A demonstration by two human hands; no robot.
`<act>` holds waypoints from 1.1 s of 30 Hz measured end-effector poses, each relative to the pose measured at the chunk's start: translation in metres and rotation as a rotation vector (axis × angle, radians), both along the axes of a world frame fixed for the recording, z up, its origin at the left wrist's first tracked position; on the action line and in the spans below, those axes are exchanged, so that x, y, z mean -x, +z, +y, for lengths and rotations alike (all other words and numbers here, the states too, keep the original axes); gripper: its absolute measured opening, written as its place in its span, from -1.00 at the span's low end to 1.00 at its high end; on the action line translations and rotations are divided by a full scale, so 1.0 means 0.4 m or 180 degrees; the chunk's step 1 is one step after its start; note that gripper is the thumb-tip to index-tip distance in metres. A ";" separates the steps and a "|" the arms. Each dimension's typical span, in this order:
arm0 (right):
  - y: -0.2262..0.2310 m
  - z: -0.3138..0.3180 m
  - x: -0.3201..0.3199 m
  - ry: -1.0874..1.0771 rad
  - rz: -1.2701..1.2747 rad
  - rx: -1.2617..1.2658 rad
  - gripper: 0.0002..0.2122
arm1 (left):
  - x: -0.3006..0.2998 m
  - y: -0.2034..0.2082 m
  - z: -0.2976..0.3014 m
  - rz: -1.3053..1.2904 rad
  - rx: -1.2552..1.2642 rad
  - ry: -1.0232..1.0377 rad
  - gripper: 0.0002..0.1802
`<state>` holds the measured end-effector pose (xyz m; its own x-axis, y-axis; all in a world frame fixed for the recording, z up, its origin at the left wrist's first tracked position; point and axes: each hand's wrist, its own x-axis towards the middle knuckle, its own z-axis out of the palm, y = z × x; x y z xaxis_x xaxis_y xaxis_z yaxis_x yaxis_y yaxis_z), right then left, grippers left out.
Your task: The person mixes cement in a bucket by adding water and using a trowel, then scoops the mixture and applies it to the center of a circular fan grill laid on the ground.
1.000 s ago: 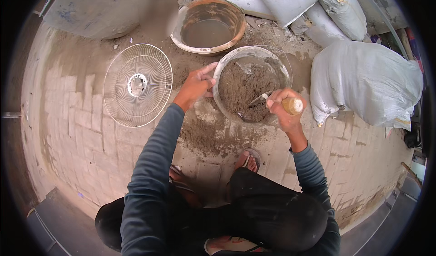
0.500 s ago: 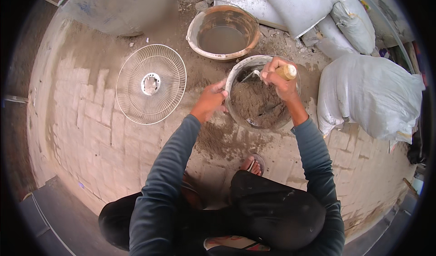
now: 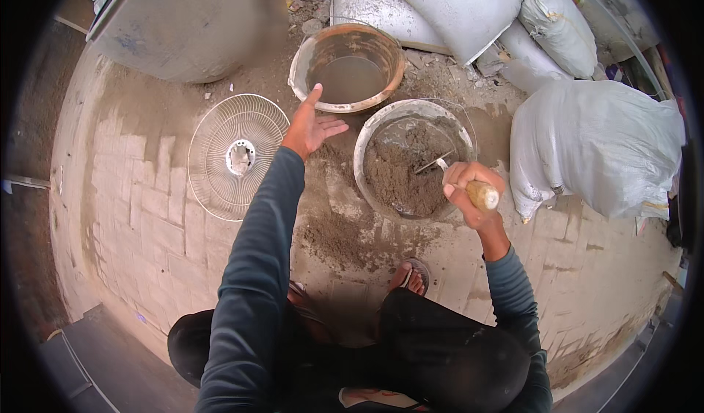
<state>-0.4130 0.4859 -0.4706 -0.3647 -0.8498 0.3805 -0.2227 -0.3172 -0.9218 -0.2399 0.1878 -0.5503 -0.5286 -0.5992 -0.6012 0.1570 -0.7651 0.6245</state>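
My right hand (image 3: 474,192) is wrapped round the wooden handle of a trowel (image 3: 482,194). Its blade dips into damp grey-brown mortar (image 3: 402,167) inside a round bucket (image 3: 359,154), so most of the blade is hidden. Thumb raised and fingers stretched out, my left hand (image 3: 313,127) hangs empty beside the near left rim of a second bucket (image 3: 399,83). That bucket, brown-stained, holds murky grey water (image 3: 346,80).
A white wire fan guard (image 3: 202,156) lies on the paving at left. White sacks (image 3: 598,149) are piled to the right and at the back. A large grey container (image 3: 183,28) stands at far left. Spilled sand (image 3: 334,233) lies near my feet.
My left hand has let go of the mortar bucket's rim and moved up and left toward the water bucket. My right hand has drawn the trowel nearer, to the bucket's right side.
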 end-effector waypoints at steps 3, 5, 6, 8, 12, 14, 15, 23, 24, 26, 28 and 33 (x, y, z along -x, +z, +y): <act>0.111 0.018 -0.021 -0.0129 -0.0492 0.0623 -0.79 | 0.032 -0.053 -0.038 0.0483 0.0027 0.0417 -0.47; 0.161 0.065 0.005 -0.0258 -0.0677 0.0818 -0.81 | 0.035 -0.041 -0.033 0.0421 0.0136 0.0398 -0.47; 0.183 0.083 0.016 -0.0265 -0.0707 0.0906 -0.83 | 0.029 -0.036 -0.038 0.0377 0.0193 0.0395 -0.48; 0.198 0.112 0.027 -0.0304 -0.0673 0.0977 -0.85 | 0.001 -0.024 -0.042 0.0186 0.0376 0.0455 -0.56; 0.192 0.146 0.028 -0.0398 -0.0557 0.0950 -0.86 | -0.036 0.045 -0.031 -0.0016 0.0856 0.0425 -0.63; 0.187 0.143 0.023 -0.0435 -0.0600 0.0945 -0.85 | -0.053 0.074 -0.035 0.0073 0.1081 0.0369 -0.52; 0.184 0.138 0.019 -0.0449 -0.0595 0.0946 -0.85 | -0.061 0.086 -0.031 0.0047 0.1206 0.0362 -0.53; 0.170 0.084 -0.007 -0.0602 -0.0502 0.1070 -0.84 | -0.078 0.273 0.072 -0.0093 0.1832 0.0327 -0.55; 0.169 0.084 -0.008 -0.0609 -0.0490 0.1074 -0.84 | -0.076 0.279 0.085 -0.0143 0.1902 0.0323 -0.54; 0.169 0.089 -0.010 -0.0621 -0.0456 0.1063 -0.84 | -0.070 0.281 0.113 -0.0235 0.2025 0.0320 -0.52; 0.172 0.091 -0.016 -0.0622 -0.0500 0.1070 -0.85 | -0.061 0.283 0.131 -0.0219 0.2117 0.0308 -0.50; 0.171 0.110 -0.014 -0.0631 -0.0504 0.1084 -0.86 | -0.050 0.279 0.165 -0.0230 0.2352 0.0249 -0.46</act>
